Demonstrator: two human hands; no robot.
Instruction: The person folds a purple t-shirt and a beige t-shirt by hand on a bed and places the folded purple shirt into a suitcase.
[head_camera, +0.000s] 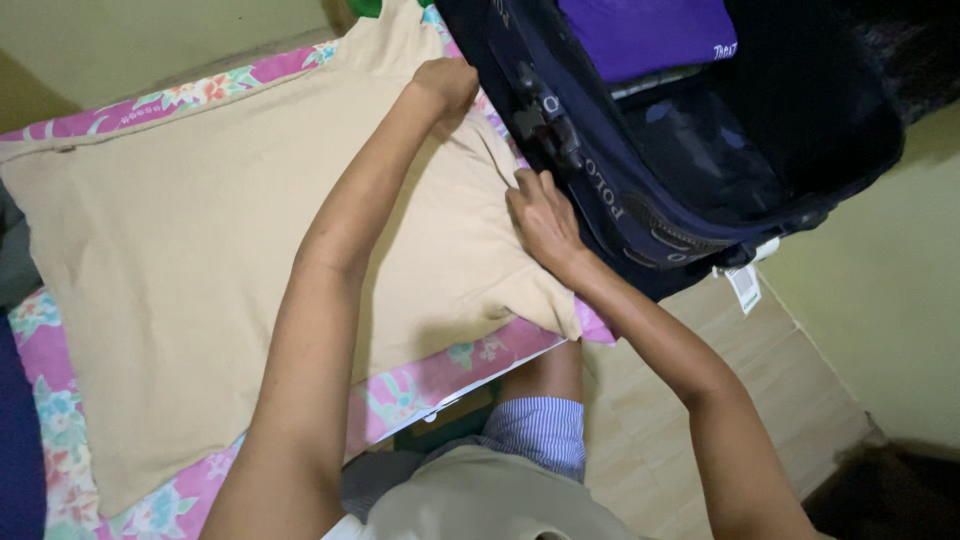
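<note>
Head view. Item: beige cotton garment (190, 250), spread flat on a pink floral bedsheet (420, 385), its right edge just beside an open navy suitcase (640, 190) holding a purple folded garment (650, 30). Left hand (447, 82) rested at the far edge, fingers curled together on the cloth. Right hand (540, 215) pressed the near-right edge, fingers slightly apart and flat on the fabric. Handling, as judged: light, soft, limp, not slippery or fragile; best taken by pinching edges or corners, since the middle would sag.
</note>
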